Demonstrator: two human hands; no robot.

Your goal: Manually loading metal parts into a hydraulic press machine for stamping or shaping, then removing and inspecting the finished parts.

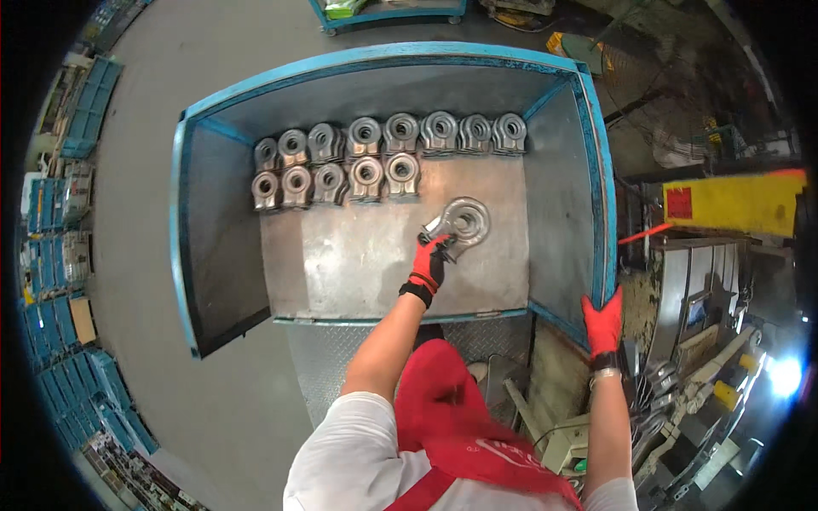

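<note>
My left hand (429, 262), in a red and black glove, is closed on a ringed stamped metal part (465, 223), possibly with others stacked beneath it. It holds the part over the floor of a large blue-framed metal bin (392, 56). My right hand (603, 321), in a red glove, grips the bin's right side rim near its front corner. Inside the bin, two rows of stacked metal parts (365, 132) of the same shape stand toward the back, the front row (366, 171) shorter and filling only the left side. My left fingertips are partly hidden.
Machinery with a yellow panel (733, 203) stands right of the bin. A bright light (784, 376) glares at the far right. Blue crates (60, 324) line the far left beyond the grey floor (136, 213). A blue cart (392, 14) is behind the bin; a patterned metal plate (317, 362) lies before it.
</note>
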